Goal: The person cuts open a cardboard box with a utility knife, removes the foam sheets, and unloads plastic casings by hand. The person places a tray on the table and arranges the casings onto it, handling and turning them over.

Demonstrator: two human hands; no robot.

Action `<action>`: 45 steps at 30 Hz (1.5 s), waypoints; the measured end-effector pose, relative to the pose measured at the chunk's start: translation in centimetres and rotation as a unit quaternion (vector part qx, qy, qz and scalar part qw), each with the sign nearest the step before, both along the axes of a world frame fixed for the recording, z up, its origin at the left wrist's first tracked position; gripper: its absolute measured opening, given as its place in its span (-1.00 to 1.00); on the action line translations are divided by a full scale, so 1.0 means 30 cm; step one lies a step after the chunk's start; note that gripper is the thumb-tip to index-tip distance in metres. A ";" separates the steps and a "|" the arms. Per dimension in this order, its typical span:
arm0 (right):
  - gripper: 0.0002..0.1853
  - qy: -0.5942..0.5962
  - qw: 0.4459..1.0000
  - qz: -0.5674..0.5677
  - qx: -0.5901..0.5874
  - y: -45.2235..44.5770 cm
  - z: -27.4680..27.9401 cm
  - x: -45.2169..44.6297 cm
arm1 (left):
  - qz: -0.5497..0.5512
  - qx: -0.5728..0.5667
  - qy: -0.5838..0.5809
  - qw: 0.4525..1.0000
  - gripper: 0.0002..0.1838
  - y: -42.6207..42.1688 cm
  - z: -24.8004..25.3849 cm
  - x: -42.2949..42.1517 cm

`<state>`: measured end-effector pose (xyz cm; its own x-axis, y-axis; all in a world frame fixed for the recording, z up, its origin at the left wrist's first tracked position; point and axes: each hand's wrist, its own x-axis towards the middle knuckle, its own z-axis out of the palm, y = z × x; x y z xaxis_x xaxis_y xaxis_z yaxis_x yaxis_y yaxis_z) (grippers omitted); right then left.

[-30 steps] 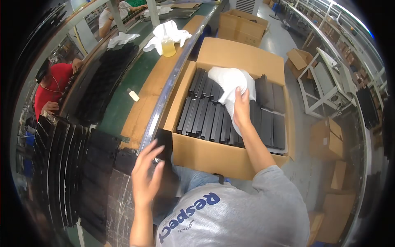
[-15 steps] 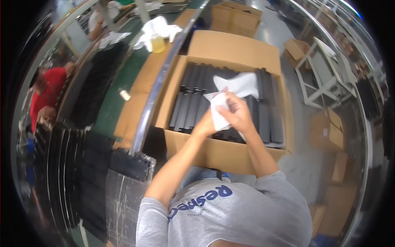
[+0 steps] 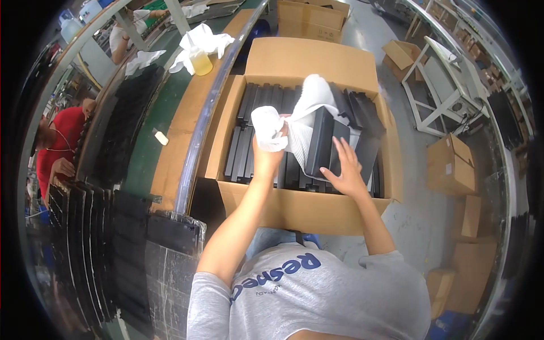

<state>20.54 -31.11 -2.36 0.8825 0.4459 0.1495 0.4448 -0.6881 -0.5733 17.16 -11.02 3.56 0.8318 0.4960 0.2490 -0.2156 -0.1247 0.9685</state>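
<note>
Evidently the counter point(image 3: 148, 122), green-topped and lined with cardboard, is the largest thing about, running away along the left side. Just to its right, in front of the person, stands an open cardboard box point(image 3: 294, 212), its far flap raised. Upright dark pieces point(image 3: 238, 161) fill it in a near row and a far row. Across the middle of these lies a ribbed white sheet point(image 3: 311, 102), and on the sheet, toward the near right of the box, a single black piece point(image 3: 320, 141) rests tilted.

The right hand point(image 3: 350, 174) is open, fingers spread and thumb apart, set at the right face and near end of the black piece; whether it bears any weight cannot be told. The left hand point(image 3: 266, 156), left of the black piece, is curled round a bunched white cloth point(image 3: 265, 126) that hides most of its fingers.

The step in hand appears to be handling the black piece over the sheet, with the cloth ready beside it. The next move seems to call for the right hand to steady the black piece, and for the left to keep the cloth bunched and free of the sheet.

Smaller again, on the counter's far part, is a bottle of yellow liquid point(image 3: 201, 63).
</note>
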 end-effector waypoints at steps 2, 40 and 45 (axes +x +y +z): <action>-0.19 0.011 0.998 0.025 0.064 0.017 -0.027 0.024 | 0.010 -0.009 -0.020 1.000 -0.77 0.013 0.004 0.012; -0.53 0.411 0.779 0.046 0.471 0.325 0.183 -0.036 | 0.062 0.372 0.179 0.908 -0.35 0.324 0.039 -0.374; -0.54 0.485 0.733 0.218 0.423 0.506 0.221 -0.222 | 0.187 0.171 0.013 0.967 -0.41 0.194 0.007 -0.449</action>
